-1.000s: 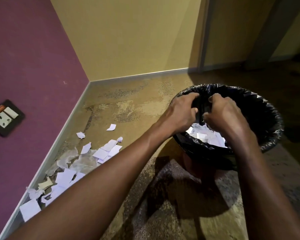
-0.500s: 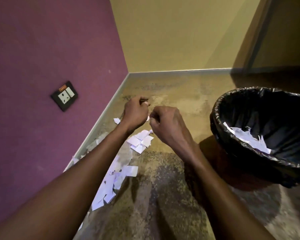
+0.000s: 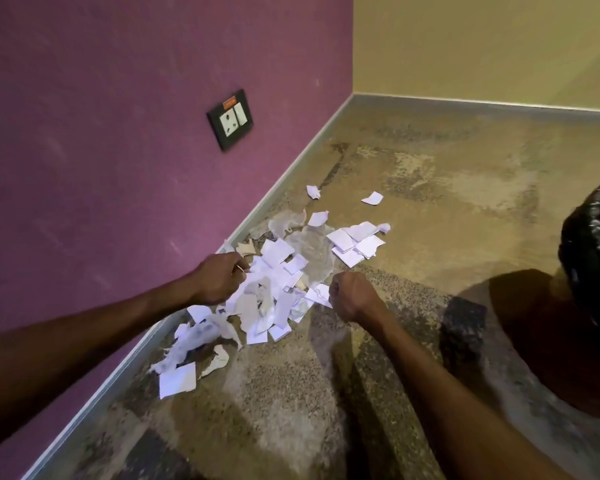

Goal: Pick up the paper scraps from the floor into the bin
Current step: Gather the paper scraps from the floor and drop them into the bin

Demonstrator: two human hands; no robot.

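Observation:
A heap of white paper scraps [image 3: 271, 296] lies on the speckled floor along the purple wall's skirting. More scraps [image 3: 355, 242] sit a little farther out, and two single scraps [image 3: 372, 198] lie beyond them. My left hand [image 3: 220, 278] is down at the heap's left edge, fingers curled and pinching into the scraps. My right hand [image 3: 350, 294] is at the heap's right edge, closed like a fist, with a white scrap [image 3: 321, 294] at its fingertips. The bin [image 3: 589, 244], lined with a black bag, stands at the right edge, only partly in view.
The purple wall carries a black socket plate [image 3: 230, 118] above the skirting. A yellow wall closes the corner at the back. Thin clear plastic pieces [image 3: 288, 221] lie among the scraps. Bare floor stretches between the heap and the bin.
Both hands left the bin, swung left and came down onto the heap of scraps. The view turned left, so the bin slid to the right edge.

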